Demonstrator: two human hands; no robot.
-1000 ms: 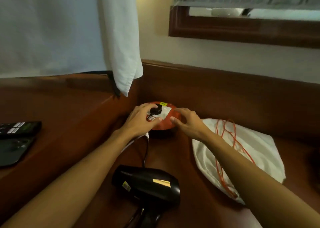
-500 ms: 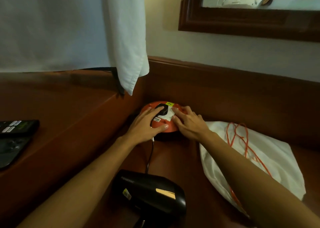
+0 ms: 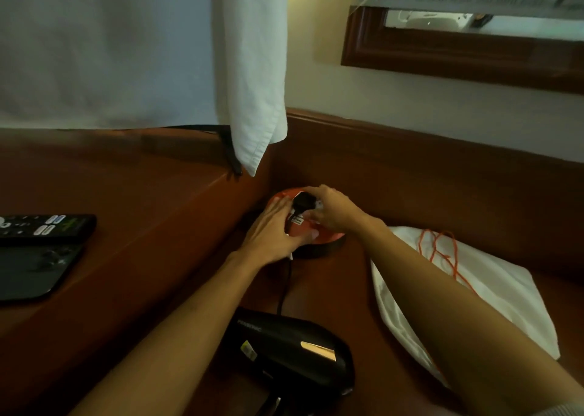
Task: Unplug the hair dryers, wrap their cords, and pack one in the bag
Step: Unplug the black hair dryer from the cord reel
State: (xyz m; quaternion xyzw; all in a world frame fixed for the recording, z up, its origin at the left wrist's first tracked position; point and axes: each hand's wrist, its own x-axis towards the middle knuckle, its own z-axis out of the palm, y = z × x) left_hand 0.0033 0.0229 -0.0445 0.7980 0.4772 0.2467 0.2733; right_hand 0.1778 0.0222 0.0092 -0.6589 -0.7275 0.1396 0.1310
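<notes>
Fingers of the right hand (image 3: 331, 208) are curled round the black plug (image 3: 304, 201) at frame centre for pulling, while the orange socket reel (image 3: 325, 237) is pressed flat by the straight-fingered left hand (image 3: 271, 234); hair dryer (image 3: 294, 349) lies bottom centre, bag (image 3: 493, 292) right.

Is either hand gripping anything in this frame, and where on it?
The right hand pinches the black plug by its body. The left hand lies flat on the round orange socket reel, gripping nothing.

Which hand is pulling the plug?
The right hand pinches the black plug. The left hand lies flat, pressing the orange reel.
</notes>
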